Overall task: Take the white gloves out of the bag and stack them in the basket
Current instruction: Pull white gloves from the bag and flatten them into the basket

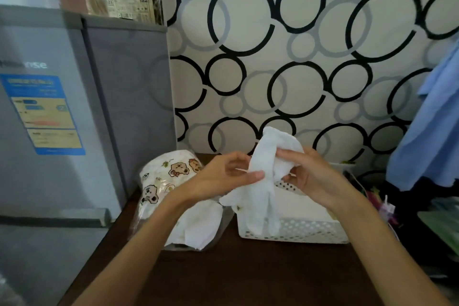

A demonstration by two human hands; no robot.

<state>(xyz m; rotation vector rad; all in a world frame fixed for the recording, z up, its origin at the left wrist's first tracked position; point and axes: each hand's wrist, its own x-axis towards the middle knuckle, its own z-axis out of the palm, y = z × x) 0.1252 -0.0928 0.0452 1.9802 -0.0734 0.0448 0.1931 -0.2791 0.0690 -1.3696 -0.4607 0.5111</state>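
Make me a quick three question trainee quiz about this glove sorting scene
1. True or false: both hands hold the white glove.
2. Which side of the white perforated basket does the cartoon-print bag lie on, as the camera sees it? A) left B) right C) behind
3. What grey appliance stands left of the table?

Key: 1 true; 2 A; 3 the refrigerator.

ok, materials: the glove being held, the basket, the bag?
Glove: thin white fabric, likely cotton knit; it droops and creases, matte. Basket: white rigid plastic by the look; even rows of punched holes, straight walls. Bag: clear plastic film with printed cartoon bears; glossy and crinkled at its open end.
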